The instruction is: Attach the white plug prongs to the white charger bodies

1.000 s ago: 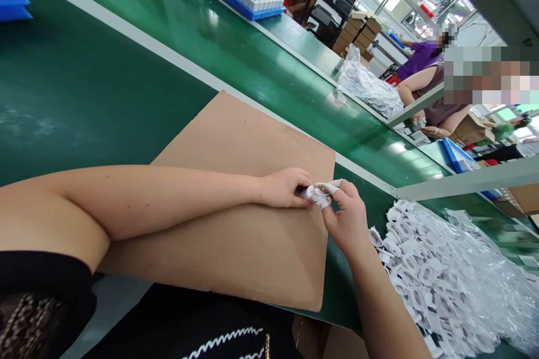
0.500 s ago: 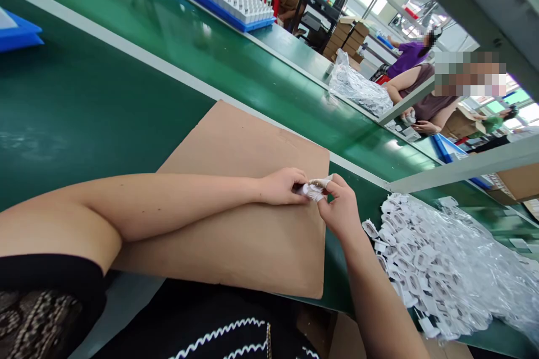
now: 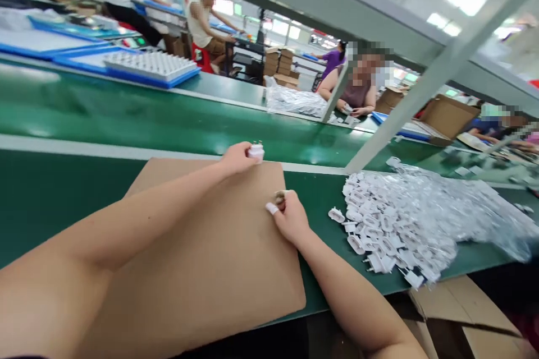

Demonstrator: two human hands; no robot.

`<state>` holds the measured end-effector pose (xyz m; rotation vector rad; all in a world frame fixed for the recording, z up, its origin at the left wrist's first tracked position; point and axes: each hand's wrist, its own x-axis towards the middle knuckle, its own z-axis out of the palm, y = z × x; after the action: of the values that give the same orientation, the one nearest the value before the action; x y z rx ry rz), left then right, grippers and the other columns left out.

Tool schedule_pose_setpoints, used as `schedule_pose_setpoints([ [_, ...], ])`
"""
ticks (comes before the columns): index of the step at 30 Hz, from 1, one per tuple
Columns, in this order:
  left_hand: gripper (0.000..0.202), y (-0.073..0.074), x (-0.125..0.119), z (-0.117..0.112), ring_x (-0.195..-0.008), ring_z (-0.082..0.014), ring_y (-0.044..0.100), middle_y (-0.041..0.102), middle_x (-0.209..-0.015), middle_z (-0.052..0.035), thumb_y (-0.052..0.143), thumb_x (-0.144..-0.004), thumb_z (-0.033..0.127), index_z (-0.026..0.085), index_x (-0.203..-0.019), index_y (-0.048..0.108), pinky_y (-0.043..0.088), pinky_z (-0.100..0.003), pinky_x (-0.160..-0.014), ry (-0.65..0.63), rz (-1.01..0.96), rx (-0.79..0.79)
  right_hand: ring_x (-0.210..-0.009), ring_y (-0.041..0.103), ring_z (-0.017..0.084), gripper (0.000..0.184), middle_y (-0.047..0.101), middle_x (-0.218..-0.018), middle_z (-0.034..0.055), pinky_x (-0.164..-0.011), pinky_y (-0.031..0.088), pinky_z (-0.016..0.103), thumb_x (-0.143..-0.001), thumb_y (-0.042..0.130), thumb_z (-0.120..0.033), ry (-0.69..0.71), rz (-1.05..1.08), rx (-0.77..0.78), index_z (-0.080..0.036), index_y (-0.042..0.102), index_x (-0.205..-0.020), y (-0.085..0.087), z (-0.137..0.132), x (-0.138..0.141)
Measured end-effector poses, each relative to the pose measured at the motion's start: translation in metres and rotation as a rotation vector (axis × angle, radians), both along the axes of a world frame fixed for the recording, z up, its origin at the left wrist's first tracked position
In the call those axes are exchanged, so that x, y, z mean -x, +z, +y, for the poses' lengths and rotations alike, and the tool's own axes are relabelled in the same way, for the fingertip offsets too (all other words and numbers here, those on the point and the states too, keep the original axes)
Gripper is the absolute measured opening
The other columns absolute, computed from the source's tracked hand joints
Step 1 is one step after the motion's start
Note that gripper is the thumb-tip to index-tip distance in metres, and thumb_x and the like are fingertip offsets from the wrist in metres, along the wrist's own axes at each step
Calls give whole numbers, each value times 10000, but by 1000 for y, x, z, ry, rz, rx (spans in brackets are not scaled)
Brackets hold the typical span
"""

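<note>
Head: post [image 3: 406, 109] behind plug heap [image 3: 374, 224]; left fingers [image 3: 243, 149] grip white plug [image 3: 256, 152], now apart from right fingers [image 3: 273, 208], contents unclear.

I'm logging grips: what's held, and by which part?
The left hand holds a white plug by its body, prongs free; the right hand shows nothing clearly held.

I see the left hand [image 3: 236, 158] holding a white plug [image 3: 256, 152], pins up, over the brown cardboard's [image 3: 236, 247] far edge. The right hand [image 3: 292, 216] curls by its right side. Farther right, more plugs [image 3: 381, 221] and clear plastic [image 3: 458, 202] cover the green counter [image 3: 316, 188].
</note>
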<state>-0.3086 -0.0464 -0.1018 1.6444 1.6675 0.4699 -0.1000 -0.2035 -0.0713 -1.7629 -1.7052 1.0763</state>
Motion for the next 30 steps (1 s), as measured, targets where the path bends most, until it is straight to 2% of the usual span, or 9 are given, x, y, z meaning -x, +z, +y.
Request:
schedule_pose_setpoints([
  [4, 397, -25, 4, 39, -1069, -318, 678, 739, -1167, -133, 671, -843, 365, 183, -1195, 654, 512, -392, -914, 211, 183, -134, -884, 633, 163, 249, 602, -1098, 61, -889, 550, 360, -909, 701, -313, 21, 7, 51, -190, 608, -1105, 2, 1, -1],
  [11, 551, -57, 11, 35, -1259, -441, 587, 664, -1277, -251, 677, -823, 332, 115, -1319, 574, 473, -549, -1031, 310, 285, -35, -894, 621, 175, 299, 591, -1121, 68, -900, 541, 365, -905, 700, -277, 90, -87, 67, -180, 628, -1179, 7, 0, -1],
  [15, 874, -55, 12, 29, -1433, -466, 405, 474, -1509, -278, 773, -736, 483, 79, -1448, 465, 346, -604, -1167, 462, 238, -348, -897, 622, 165, 304, 591, -1112, 49, -888, 532, 339, -886, 710, -243, 76, -62, 55, -207, 628, -1177, 6, 0, -1],
  [17, 804, -51, 10, 25, -1449, -426, 393, 467, -1527, -242, 736, -779, 481, 105, -1443, 480, 310, -588, -1201, 380, 193, -589, -883, 620, 160, 285, 589, -1087, 39, -865, 526, 324, -882, 707, -229, 58, -50, 54, -213, 633, -1156, 5, 0, -1],
  [20, 439, -48, 4, 20, -1260, -338, 575, 666, -1278, -167, 603, -898, 424, 159, -1247, 628, 405, -508, -1132, 49, 97, -725, -826, 599, 149, 252, 581, -1040, 25, -809, 509, 305, -876, 701, -214, 32, -51, 65, -208, 643, -1121, 4, 1, 0],
  [23, 305, -49, -3, 15, -1025, -290, 642, 723, -969, -105, 525, -950, 455, 205, -960, 698, 500, -427, -957, -272, 64, -594, -768, 556, 140, 178, 572, -976, 8, -740, 466, 286, -873, 687, -193, 23, -83, 60, -205, 652, -1047, 3, 2, 0],
  [25, 340, -52, -6, 13, -979, -275, 640, 708, -936, -91, 529, -945, 497, 217, -876, 708, 515, -397, -885, -419, 49, -469, -746, 528, 138, 98, 568, -933, 2, -704, 429, 277, -879, 664, -169, 31, -119, 43, -203, 650, -969, 2, 3, 1],
  [27, 366, -55, -6, 13, -965, -261, 643, 695, -974, -86, 539, -932, 528, 219, -877, 729, 523, -384, -853, -465, 25, -373, -742, 516, 139, 48, 572, -913, 2, -684, 402, 275, -883, 649, -158, 38, -146, 28, -198, 642, -909, 1, 3, 1],
  [30, 379, -59, -2, 15, -905, -239, 652, 679, -980, -78, 547, -919, 537, 218, -888, 748, 534, -374, -805, -411, -5, -302, -756, 533, 143, 27, 602, -920, 11, -683, 402, 274, -890, 644, -171, 36, -132, 17, -196, 655, -891, 0, 4, 0],
])
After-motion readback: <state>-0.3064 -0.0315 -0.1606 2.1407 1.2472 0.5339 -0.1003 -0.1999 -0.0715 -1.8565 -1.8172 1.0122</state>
